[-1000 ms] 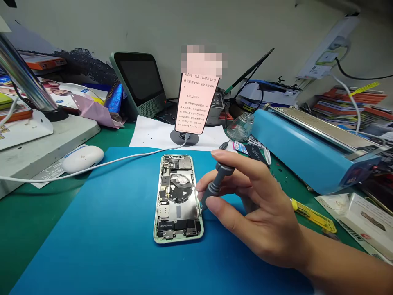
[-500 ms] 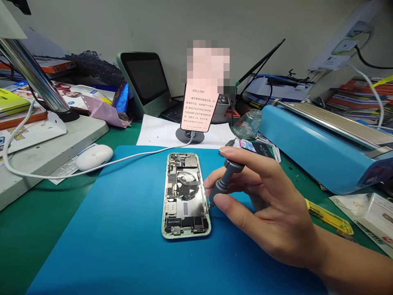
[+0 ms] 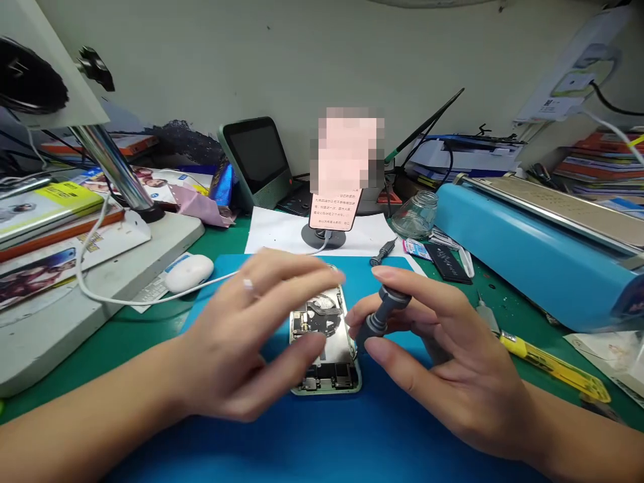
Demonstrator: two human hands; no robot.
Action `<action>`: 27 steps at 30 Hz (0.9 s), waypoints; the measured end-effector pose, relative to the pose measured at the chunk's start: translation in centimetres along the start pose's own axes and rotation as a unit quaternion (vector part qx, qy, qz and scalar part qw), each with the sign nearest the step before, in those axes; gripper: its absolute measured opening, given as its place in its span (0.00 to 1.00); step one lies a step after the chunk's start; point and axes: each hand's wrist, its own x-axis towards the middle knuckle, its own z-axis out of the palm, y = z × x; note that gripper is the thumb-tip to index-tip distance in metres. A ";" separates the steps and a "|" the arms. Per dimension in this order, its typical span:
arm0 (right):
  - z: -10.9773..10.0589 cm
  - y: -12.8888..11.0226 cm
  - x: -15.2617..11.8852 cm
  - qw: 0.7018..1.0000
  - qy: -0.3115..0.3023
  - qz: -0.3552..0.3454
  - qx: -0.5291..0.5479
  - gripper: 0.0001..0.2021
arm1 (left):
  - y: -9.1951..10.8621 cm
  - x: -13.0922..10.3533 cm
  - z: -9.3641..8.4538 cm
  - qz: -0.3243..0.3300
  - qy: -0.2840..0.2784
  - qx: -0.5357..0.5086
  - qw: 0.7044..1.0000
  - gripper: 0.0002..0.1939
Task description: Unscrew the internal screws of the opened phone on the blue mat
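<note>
An opened phone (image 3: 329,349) with bare inner parts lies on the blue mat (image 3: 282,446). My right hand (image 3: 443,355) grips a grey screwdriver (image 3: 385,312), its fingertip on the top cap and the tool tilted over the phone's right edge. The screwdriver's tip is hidden or too small to make out. My left hand (image 3: 251,335), with a ring on one finger, hovers over the phone's left side and upper part, fingers apart and slightly blurred, nothing between them.
Behind the mat a lit phone (image 3: 335,208) stands on a round stand. A second screwdriver (image 3: 383,253), a glass jar (image 3: 415,215) and a blue machine (image 3: 528,261) are at the right, with a yellow cutter (image 3: 553,365). A white mouse (image 3: 189,273) lies left.
My left hand has come into view from the left and now covers part of the opened phone. The camera view has shifted. My right hand still holds the screwdriver.
</note>
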 end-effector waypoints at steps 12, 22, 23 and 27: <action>0.0 0.6 0.1 1.000 0.018 -0.002 -0.007 0.33 | 0.1 1.2 1.2 -0.112 -0.229 -0.057 0.965 0.14; -0.1 0.4 0.2 1.000 0.001 -0.003 0.004 0.35 | 0.0 0.9 1.0 -0.104 -0.240 -0.069 0.963 0.18; -0.1 0.4 0.2 1.000 0.000 -0.002 0.000 0.35 | 0.0 0.8 1.0 -0.105 -0.237 -0.066 0.964 0.17; -0.1 0.6 0.1 1.000 -0.002 -0.004 -0.006 0.35 | 0.0 0.9 1.0 -0.109 -0.247 -0.051 0.961 0.14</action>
